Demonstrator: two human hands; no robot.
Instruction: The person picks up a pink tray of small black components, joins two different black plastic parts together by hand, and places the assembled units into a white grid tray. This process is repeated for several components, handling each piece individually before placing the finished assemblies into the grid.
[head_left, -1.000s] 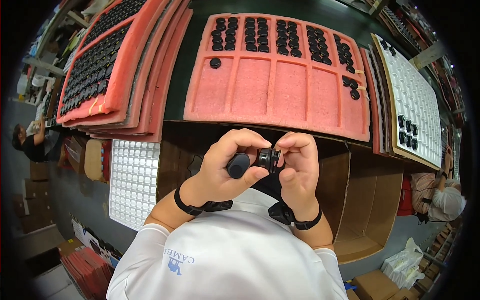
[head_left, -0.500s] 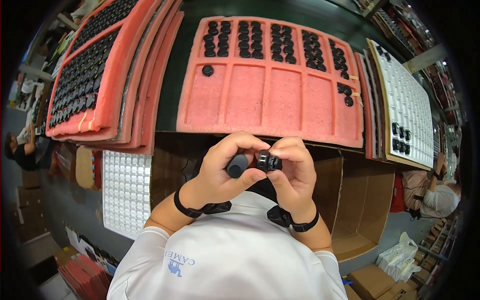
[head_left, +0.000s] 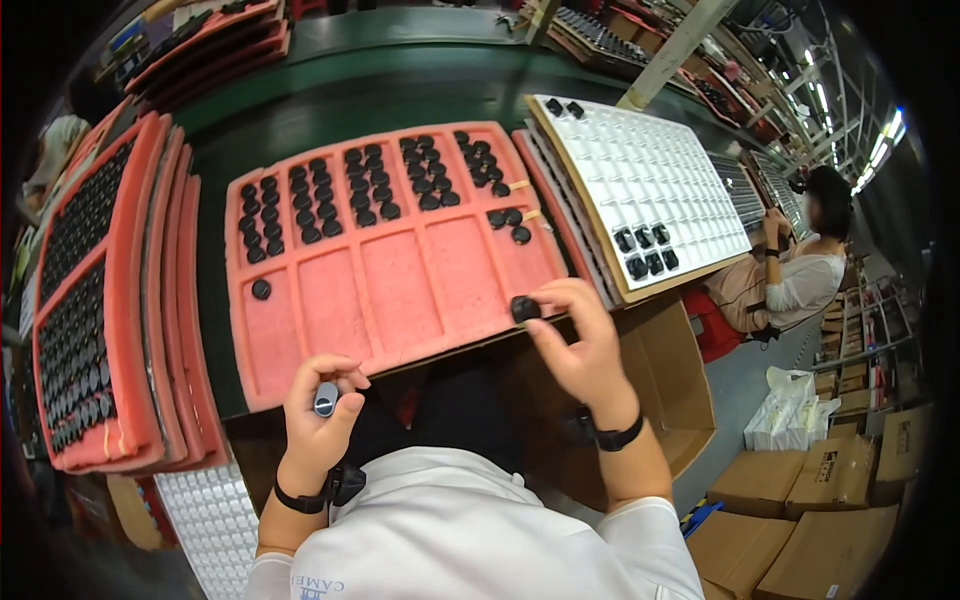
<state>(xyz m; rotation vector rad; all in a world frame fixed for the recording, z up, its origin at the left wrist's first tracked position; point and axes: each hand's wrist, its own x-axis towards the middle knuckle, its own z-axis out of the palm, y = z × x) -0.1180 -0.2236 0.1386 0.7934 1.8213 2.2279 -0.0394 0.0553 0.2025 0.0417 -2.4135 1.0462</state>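
My left hand (head_left: 312, 428) is closed around a dark handle-like tool (head_left: 326, 399) with a rounded, pale grey-blue end. Between the thumb and fingers of my right hand (head_left: 588, 355) is a small round black part (head_left: 525, 309), held over the near right edge of a pink foam tray (head_left: 400, 295). Several black round parts (head_left: 374, 185) fill the tray's far compartments in columns. One lone part (head_left: 261, 289) lies in the near left compartment, and three parts (head_left: 513, 216) sit in the right one.
A white moulded tray (head_left: 650, 170) with several black parts leans at the right on a stack. Stacked pink foam trays (head_left: 165, 330) full of parts stand at the left. Below the table edge is an open cardboard box (head_left: 665, 385). A person (head_left: 795, 270) sits further right.
My hands have moved apart. The right one carried the black part right, toward the tray's near edge; the left one stayed back with the tool. The view has turned to the right.
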